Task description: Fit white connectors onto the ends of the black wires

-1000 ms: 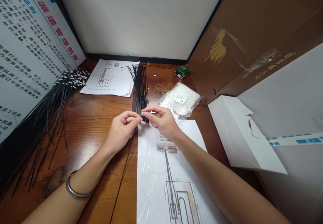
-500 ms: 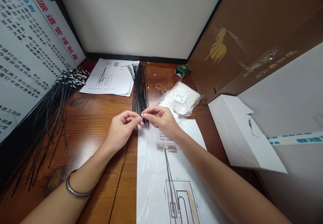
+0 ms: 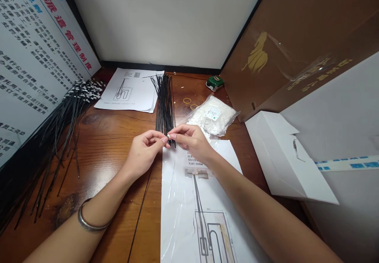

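Note:
Above the top edge of a plastic-covered drawing sheet (image 3: 177, 200), my two hands meet fingertip to fingertip. My left hand (image 3: 148, 148) is closed in a pinch on what looks like the end of a thin black wire, mostly hidden by the fingers. Between the thumb and forefinger of my right hand (image 3: 191, 140) is a tiny white connector (image 3: 168, 136), held against the left fingertips. Just behind the hands lies a bundle of black wires (image 3: 164, 101). A clear bag of small white connectors (image 3: 211, 115) rests beyond my right hand.
Many black wires with white ends (image 3: 84, 91) lie at the left. Printed sheets (image 3: 127, 93) are at the back, a green tape measure (image 3: 214, 83) back right. A brown carton (image 3: 284, 38) and a white folded box (image 3: 275, 156) stand along the right side.
The hands stay almost in place, fingertips still together. The small white piece shows slightly differently between them, and the whole view has shifted a little.

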Available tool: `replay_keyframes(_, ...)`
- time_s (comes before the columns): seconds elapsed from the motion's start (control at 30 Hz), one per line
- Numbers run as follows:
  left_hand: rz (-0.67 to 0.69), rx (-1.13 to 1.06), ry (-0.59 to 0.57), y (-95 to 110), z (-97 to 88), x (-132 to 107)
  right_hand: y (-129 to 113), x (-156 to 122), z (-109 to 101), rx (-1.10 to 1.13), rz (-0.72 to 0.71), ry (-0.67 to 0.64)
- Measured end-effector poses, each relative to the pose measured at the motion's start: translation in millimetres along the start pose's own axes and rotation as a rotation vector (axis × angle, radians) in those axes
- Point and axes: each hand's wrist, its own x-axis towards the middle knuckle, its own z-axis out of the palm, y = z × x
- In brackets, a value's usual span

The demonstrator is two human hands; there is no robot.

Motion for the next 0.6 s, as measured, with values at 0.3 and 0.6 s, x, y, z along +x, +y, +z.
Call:
replay_keyframes(0.3,0.036,0.047,0.008,-1.0,-0.2,-0.4,-1.0,-0.8,0.3,-0.009,0.006,0.002)
replay_keyframes(0.6,0.061,0.104,-0.008,-3.9,-1.6,-0.3,0.6,1.2,-4.4,0.027,0.057,-0.035)
